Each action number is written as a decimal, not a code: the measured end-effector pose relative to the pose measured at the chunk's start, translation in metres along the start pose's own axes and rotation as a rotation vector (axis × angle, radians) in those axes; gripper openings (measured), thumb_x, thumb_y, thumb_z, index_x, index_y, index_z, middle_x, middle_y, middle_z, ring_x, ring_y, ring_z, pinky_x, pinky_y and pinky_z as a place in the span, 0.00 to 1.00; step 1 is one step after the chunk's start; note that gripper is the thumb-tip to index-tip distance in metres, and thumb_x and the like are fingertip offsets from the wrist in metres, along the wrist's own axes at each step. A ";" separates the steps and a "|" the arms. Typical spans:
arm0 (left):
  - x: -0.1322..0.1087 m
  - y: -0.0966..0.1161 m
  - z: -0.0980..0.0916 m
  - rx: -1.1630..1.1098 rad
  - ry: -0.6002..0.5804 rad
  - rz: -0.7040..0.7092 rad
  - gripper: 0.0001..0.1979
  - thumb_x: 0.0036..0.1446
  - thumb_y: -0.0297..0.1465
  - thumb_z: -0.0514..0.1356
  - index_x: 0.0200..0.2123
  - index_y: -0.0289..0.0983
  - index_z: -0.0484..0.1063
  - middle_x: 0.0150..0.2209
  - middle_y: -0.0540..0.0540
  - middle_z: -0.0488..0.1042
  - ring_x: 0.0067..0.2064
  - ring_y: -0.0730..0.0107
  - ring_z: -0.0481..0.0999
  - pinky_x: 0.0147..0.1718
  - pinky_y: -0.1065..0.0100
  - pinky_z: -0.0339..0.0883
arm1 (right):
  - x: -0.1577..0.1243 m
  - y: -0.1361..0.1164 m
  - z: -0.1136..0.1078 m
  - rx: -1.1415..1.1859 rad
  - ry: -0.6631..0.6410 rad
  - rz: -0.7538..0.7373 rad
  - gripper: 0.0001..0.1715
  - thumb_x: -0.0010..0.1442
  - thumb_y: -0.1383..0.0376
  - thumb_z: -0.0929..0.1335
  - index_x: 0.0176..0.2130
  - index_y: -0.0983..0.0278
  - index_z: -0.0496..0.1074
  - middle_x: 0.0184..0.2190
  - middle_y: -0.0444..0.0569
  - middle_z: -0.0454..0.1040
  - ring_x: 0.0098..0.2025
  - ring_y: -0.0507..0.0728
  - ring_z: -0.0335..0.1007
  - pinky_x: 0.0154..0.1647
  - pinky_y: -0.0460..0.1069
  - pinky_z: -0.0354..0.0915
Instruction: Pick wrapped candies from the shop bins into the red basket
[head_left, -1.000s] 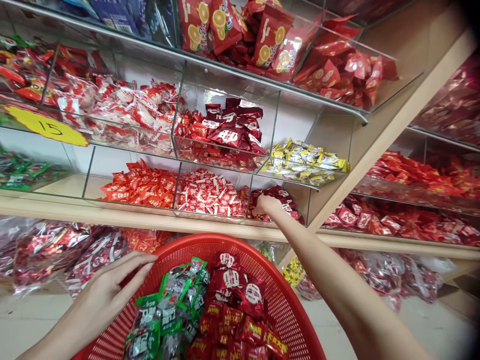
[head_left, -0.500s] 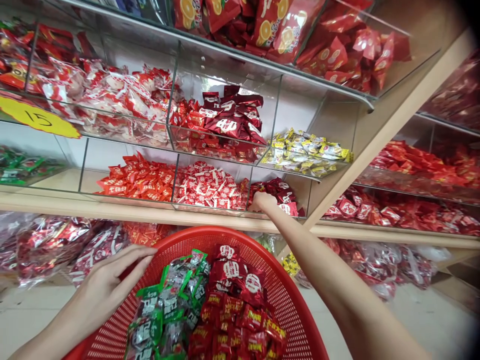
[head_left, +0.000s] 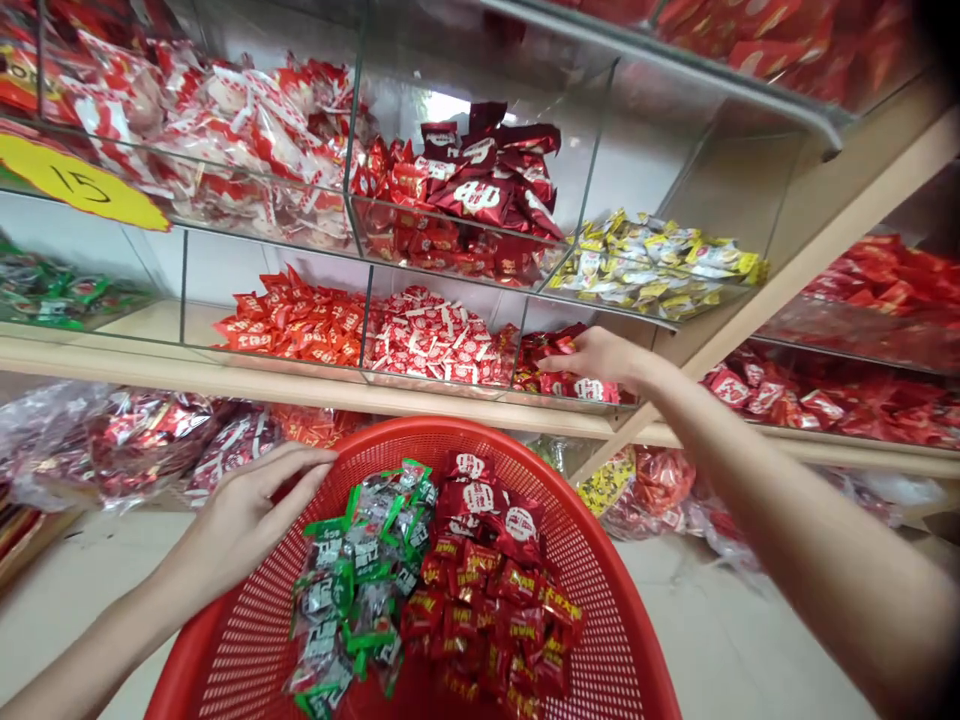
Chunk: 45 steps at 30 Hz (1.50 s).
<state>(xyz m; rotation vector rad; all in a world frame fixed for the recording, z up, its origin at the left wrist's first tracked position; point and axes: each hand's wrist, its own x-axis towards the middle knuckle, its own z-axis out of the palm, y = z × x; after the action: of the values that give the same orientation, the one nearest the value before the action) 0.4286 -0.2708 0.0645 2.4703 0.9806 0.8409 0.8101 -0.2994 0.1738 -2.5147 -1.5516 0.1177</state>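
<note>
My left hand point(head_left: 262, 495) grips the rim of a red perforated plastic basket point(head_left: 180, 660), with thumb and fingers pinched at its far left edge. In the basket lie green-and-clear wrapped candies point(head_left: 360, 580) on the left. Dark red packets with white labels point(head_left: 480, 497) and small red candies with yellow lettering point(head_left: 487, 610) fill the right side. My right hand point(head_left: 604, 357) reaches into the lower shelf compartment at the right, fingers stretched out and apart over dark red wrapped candies point(head_left: 589, 388). Its fingertips touch the pile, and no candy shows in its grasp.
Clear dividers point(head_left: 365, 315) part the shelf bins. Beside the right hand's bin are red-and-white candies point(head_left: 439, 338) and orange-red packets point(head_left: 296, 318). Yellow-and-white candies point(head_left: 652, 262) sit above. A wooden upright point(head_left: 720, 350) stands to the right. Bagged candies point(head_left: 150, 440) lie under the shelf.
The view has shifted closer to and lower on the shelf. My right hand has moved rightward within its bin, its fingers now more stretched. My left hand stays at the basket rim.
</note>
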 end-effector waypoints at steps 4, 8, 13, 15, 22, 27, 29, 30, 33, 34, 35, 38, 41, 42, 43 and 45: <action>0.000 0.004 0.001 -0.056 0.010 -0.040 0.14 0.56 0.38 0.51 0.40 0.39 0.70 0.40 0.48 0.73 0.41 0.69 0.72 0.42 0.67 0.65 | -0.057 0.007 -0.003 0.121 -0.136 -0.141 0.23 0.49 0.48 0.66 0.20 0.63 0.65 0.16 0.42 0.61 0.19 0.50 0.57 0.19 0.48 0.56; 0.000 0.005 0.001 -0.080 0.035 -0.045 0.13 0.56 0.37 0.52 0.40 0.38 0.69 0.42 0.48 0.71 0.44 0.69 0.69 0.45 0.68 0.62 | -0.113 -0.007 0.037 0.118 -0.325 -0.328 0.21 0.52 0.50 0.65 0.20 0.63 0.65 0.15 0.41 0.60 0.18 0.48 0.56 0.19 0.46 0.54; -0.004 0.003 -0.001 -0.074 0.016 -0.026 0.11 0.57 0.36 0.52 0.39 0.38 0.70 0.43 0.48 0.70 0.45 0.69 0.69 0.47 0.68 0.60 | -0.162 -0.031 0.094 -0.064 -0.417 -0.429 0.12 0.48 0.57 0.69 0.25 0.63 0.71 0.23 0.46 0.70 0.25 0.53 0.65 0.23 0.47 0.56; -0.006 0.001 -0.001 -0.072 0.012 -0.024 0.11 0.56 0.36 0.52 0.39 0.39 0.70 0.43 0.48 0.70 0.45 0.69 0.69 0.47 0.67 0.60 | -0.178 -0.039 0.111 -0.119 -0.490 -0.442 0.11 0.47 0.58 0.69 0.27 0.64 0.73 0.27 0.50 0.74 0.29 0.56 0.69 0.25 0.48 0.59; -0.010 0.000 0.001 -0.088 0.011 -0.039 0.12 0.56 0.37 0.53 0.40 0.40 0.69 0.43 0.49 0.69 0.46 0.70 0.68 0.48 0.66 0.60 | -0.223 -0.054 0.163 -0.278 -0.661 -0.581 0.11 0.52 0.70 0.65 0.36 0.68 0.73 0.34 0.57 0.75 0.39 0.62 0.71 0.32 0.52 0.67; -0.011 0.001 -0.001 -0.080 0.008 -0.043 0.12 0.56 0.37 0.52 0.41 0.40 0.69 0.44 0.49 0.69 0.46 0.69 0.68 0.47 0.66 0.61 | -0.230 -0.055 0.179 -0.322 -0.604 -0.621 0.14 0.54 0.76 0.61 0.36 0.69 0.74 0.34 0.58 0.75 0.38 0.62 0.71 0.30 0.52 0.67; -0.012 0.000 -0.001 -0.075 0.009 -0.042 0.12 0.57 0.37 0.52 0.41 0.40 0.69 0.45 0.49 0.69 0.47 0.69 0.68 0.47 0.66 0.61 | -0.226 -0.056 0.173 -0.294 -0.571 -0.620 0.12 0.54 0.74 0.63 0.37 0.70 0.73 0.34 0.59 0.75 0.38 0.62 0.70 0.30 0.53 0.67; -0.012 0.000 -0.001 -0.075 0.012 -0.039 0.12 0.57 0.37 0.52 0.41 0.40 0.69 0.45 0.49 0.69 0.47 0.69 0.68 0.48 0.66 0.60 | -0.222 -0.057 0.168 -0.279 -0.554 -0.610 0.11 0.53 0.72 0.64 0.37 0.70 0.73 0.34 0.58 0.74 0.38 0.63 0.70 0.31 0.53 0.66; -0.012 -0.001 0.000 -0.077 0.003 -0.027 0.11 0.57 0.36 0.52 0.41 0.40 0.69 0.45 0.48 0.68 0.47 0.69 0.67 0.49 0.65 0.59 | -0.205 -0.061 0.144 -0.234 -0.499 -0.560 0.11 0.51 0.68 0.66 0.36 0.69 0.73 0.33 0.56 0.75 0.38 0.63 0.70 0.31 0.52 0.66; -0.011 -0.001 0.001 -0.077 0.001 -0.025 0.11 0.57 0.36 0.52 0.41 0.39 0.69 0.45 0.48 0.68 0.47 0.69 0.67 0.49 0.65 0.59 | -0.198 -0.064 0.136 -0.228 -0.482 -0.544 0.11 0.51 0.67 0.67 0.36 0.69 0.73 0.33 0.56 0.75 0.38 0.63 0.70 0.31 0.52 0.66; -0.011 -0.001 0.001 -0.078 0.002 -0.024 0.11 0.57 0.36 0.52 0.41 0.39 0.69 0.45 0.48 0.68 0.47 0.69 0.67 0.49 0.65 0.59 | -0.192 -0.067 0.130 -0.227 -0.470 -0.530 0.12 0.50 0.66 0.67 0.36 0.69 0.73 0.33 0.56 0.75 0.38 0.63 0.71 0.31 0.51 0.66; -0.009 -0.002 0.003 -0.081 0.010 -0.026 0.11 0.57 0.36 0.53 0.40 0.40 0.69 0.44 0.49 0.69 0.46 0.70 0.67 0.49 0.65 0.59 | -0.178 -0.080 0.122 -0.231 -0.464 -0.517 0.13 0.51 0.64 0.68 0.36 0.69 0.73 0.34 0.57 0.75 0.39 0.63 0.71 0.31 0.51 0.66; -0.009 -0.003 0.003 -0.079 0.009 -0.025 0.11 0.57 0.36 0.53 0.41 0.40 0.69 0.44 0.49 0.69 0.47 0.70 0.67 0.49 0.65 0.59 | -0.171 -0.096 0.130 -0.234 -0.514 -0.540 0.14 0.52 0.61 0.68 0.35 0.69 0.74 0.35 0.57 0.75 0.39 0.63 0.71 0.32 0.52 0.67; -0.009 -0.003 0.003 -0.077 0.004 -0.025 0.11 0.57 0.36 0.53 0.41 0.40 0.69 0.44 0.49 0.69 0.47 0.69 0.67 0.49 0.65 0.59 | -0.170 -0.100 0.135 -0.244 -0.533 -0.547 0.13 0.52 0.61 0.68 0.35 0.69 0.74 0.35 0.58 0.75 0.38 0.62 0.72 0.32 0.52 0.67; -0.010 -0.002 0.002 -0.075 0.002 -0.024 0.11 0.57 0.36 0.53 0.41 0.40 0.69 0.44 0.49 0.69 0.47 0.69 0.67 0.49 0.65 0.59 | -0.169 -0.103 0.139 -0.260 -0.546 -0.552 0.12 0.52 0.62 0.68 0.35 0.68 0.74 0.35 0.58 0.75 0.38 0.62 0.72 0.32 0.52 0.67; -0.011 -0.002 0.000 -0.073 0.000 -0.026 0.11 0.57 0.36 0.53 0.40 0.39 0.69 0.44 0.48 0.69 0.47 0.69 0.67 0.49 0.65 0.59 | -0.167 -0.107 0.146 -0.292 -0.548 -0.562 0.11 0.53 0.63 0.68 0.35 0.68 0.75 0.34 0.58 0.75 0.37 0.61 0.72 0.31 0.52 0.68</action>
<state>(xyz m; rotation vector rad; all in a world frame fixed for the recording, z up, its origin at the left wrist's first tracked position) 0.4219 -0.2772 0.0592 2.3911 0.9628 0.8525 0.6170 -0.3849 0.0467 -2.2301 -2.5986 0.5703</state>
